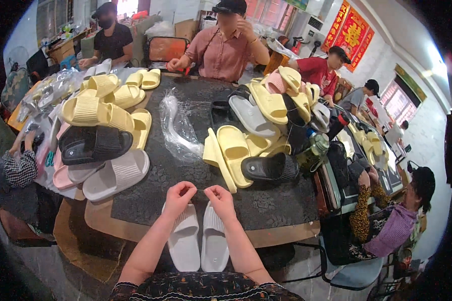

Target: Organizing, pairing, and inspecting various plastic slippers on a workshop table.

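A thin string [200, 189] is stretched between my two hands just above the table's near edge. My left hand [178, 197] pinches one end and my right hand [221, 202] pinches the other, with fingertips closed. Below them, between my forearms, lies a pair of light grey slippers, the left slipper [185, 243] and the right slipper [215, 245] side by side, toes pointing away from me. My hands partly cover their toe ends. Beyond my hands, a clear plastic bag [181, 133] with a bundle of white strands lies on the dark tablecloth [160, 173].
Piled slippers stand on both sides: a left pile with a grey slipper [118, 175], and a right pile with a black slipper [271, 167] and a yellow slipper [234, 158]. A green bottle [318, 145] stands beside the right pile. Several people sit around the tables.
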Tool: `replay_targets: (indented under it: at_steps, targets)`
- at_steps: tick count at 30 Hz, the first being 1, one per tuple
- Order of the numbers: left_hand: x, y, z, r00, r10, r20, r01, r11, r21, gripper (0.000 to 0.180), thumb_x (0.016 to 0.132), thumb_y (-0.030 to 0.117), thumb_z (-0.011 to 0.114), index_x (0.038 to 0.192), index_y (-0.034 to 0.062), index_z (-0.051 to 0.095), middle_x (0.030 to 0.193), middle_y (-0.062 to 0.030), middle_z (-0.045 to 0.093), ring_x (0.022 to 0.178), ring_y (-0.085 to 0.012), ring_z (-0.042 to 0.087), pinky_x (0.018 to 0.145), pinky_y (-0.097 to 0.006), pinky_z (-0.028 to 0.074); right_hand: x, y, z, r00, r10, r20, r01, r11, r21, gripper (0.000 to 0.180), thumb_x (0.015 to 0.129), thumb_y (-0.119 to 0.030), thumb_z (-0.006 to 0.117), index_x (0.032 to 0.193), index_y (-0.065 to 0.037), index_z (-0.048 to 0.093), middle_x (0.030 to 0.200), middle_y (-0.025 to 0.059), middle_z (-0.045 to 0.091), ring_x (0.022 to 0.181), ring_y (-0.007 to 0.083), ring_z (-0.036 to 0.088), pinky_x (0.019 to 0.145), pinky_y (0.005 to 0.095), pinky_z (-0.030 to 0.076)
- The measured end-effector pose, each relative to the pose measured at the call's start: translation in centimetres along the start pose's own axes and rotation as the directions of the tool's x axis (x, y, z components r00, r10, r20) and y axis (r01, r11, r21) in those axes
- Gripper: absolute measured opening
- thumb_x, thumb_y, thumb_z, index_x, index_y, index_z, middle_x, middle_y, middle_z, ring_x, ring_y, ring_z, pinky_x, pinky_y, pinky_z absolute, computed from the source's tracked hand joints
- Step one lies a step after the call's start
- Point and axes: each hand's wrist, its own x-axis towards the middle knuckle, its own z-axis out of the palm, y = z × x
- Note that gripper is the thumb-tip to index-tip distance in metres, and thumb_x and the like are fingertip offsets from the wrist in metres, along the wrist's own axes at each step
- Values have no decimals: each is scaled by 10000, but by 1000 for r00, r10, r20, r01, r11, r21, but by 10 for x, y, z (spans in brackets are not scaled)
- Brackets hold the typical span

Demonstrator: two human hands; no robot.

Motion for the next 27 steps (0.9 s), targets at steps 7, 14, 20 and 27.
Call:
replay_targets:
  at_steps: [7,14,20,27]
  targets:
    - [-1,12,9,999,30,23,-30,1000,-5,125,850,134,669,914,27,657,752,16,624,684,-45,536,611,-222,441,0,1,-6,999,-32,-1,32,997,-68,144,886,-166,648,890,-22,656,725,-46,581,654,33,487,592,204,399]
    - [-3,7,4,997,47,59,-51,997,65,122,852,127,668,910,22,652,744,27,617,662,-38,529,597,-219,438,0,4,-2,997,-43,58,49,994,-97,148,883,-160,652,892,-12,656,724,-50,576,652,26,475,590,199,393]
    - [-3,11,3,997,67,-34,-67,998,-8,120,838,127,673,887,18,661,751,10,627,687,-54,549,621,-228,452,-3,-3,-2,996,-87,17,89,982,-168,158,876,-182,650,876,-26,671,682,-23,581,631,44,475,585,226,408]
    - [-5,10,3,999,0,-40,-4,996,-94,102,849,111,661,899,22,661,745,18,621,675,-57,536,625,-226,448,-3,1,1,996,-93,-20,91,992,-83,159,881,-178,653,877,-19,666,676,-27,574,627,45,475,573,221,402]
